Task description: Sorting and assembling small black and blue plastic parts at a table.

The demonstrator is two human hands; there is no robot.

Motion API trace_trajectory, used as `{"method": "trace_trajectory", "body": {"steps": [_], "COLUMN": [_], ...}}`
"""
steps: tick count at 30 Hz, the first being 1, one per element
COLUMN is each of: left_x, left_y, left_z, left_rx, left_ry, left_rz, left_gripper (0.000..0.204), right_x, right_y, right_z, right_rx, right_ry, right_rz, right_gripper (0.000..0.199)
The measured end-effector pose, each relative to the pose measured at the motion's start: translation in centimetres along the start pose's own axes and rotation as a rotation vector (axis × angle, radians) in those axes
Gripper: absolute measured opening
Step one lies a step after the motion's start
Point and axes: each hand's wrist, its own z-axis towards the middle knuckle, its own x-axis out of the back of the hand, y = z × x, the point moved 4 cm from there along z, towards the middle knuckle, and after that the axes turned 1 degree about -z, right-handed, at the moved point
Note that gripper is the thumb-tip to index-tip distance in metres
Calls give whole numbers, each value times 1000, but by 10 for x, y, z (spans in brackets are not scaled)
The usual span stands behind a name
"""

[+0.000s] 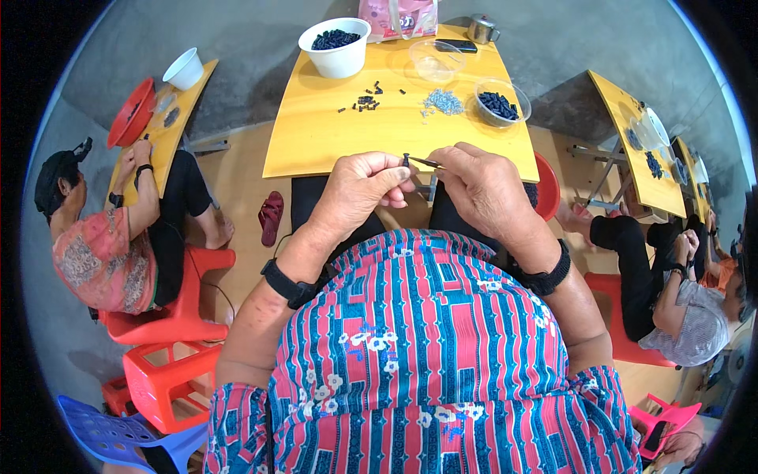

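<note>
In the middle of the frame, the left hand (359, 188) pinches a small dark plastic piece (406, 160) with its fingertips. The right hand (483, 186) pinches a thin dark metal pin (426, 163), and its tip touches the piece. Just above them is a yellow wooden table (316, 134). A white round bowl of dark pieces (335, 47) sits at the top.

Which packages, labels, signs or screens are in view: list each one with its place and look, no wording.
Pink plastic bag with white printed panels: far edge of the yellow table, behind the clear empty bowl; soft, upright.
Black flat phone-like slab: far edge, right of the bag, beside the small metal pot; dark face, nothing showing.
No signs are in view.
</note>
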Motion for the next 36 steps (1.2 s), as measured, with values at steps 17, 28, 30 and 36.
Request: {"method": "trace_trajectory", "body": {"steps": [17, 28, 30, 36], "left_x": [-2, -2, -3, -5], "left_y": [-2, -6, -7, -4], "left_z": [-1, 0, 1, 0], "left_rx": [30, 65, 75, 70], "left_ry": [-64, -116, -128, -119], "left_rz": [-55, -106, -113, -101], "left_gripper": [17, 20, 22, 23], "right_x": [-13, -28, -30, -33], "right_y": [21, 24, 26, 30], "right_z": [13, 12, 11, 8], "right_rx": [-363, -447, -455, -436], "right_ry": [-40, -238, -250, -242], "right_rz": [830, 1170, 1185, 1215], "right_gripper": [26, 25, 25, 27]}}
